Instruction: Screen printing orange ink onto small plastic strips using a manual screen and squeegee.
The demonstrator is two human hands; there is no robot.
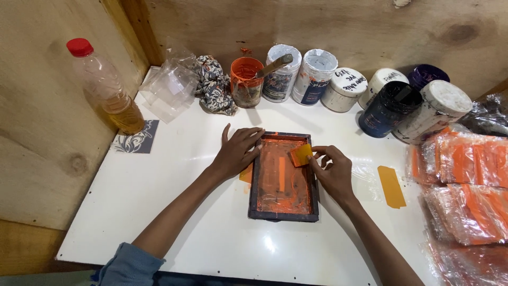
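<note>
A small dark-framed printing screen, smeared with orange ink, lies on the white table. My left hand presses flat on the frame's upper left corner, fingers spread over its edge. My right hand pinches a small orange-yellow scraper card over the screen's upper right part. An orange piece peeks out under the frame's left side.
Several paint jars line the back wall; an open orange one holds a stick. A bottle of amber liquid stands left. Clear plastic bags, a patterned rag, an orange strip and stacked orange packets lie around.
</note>
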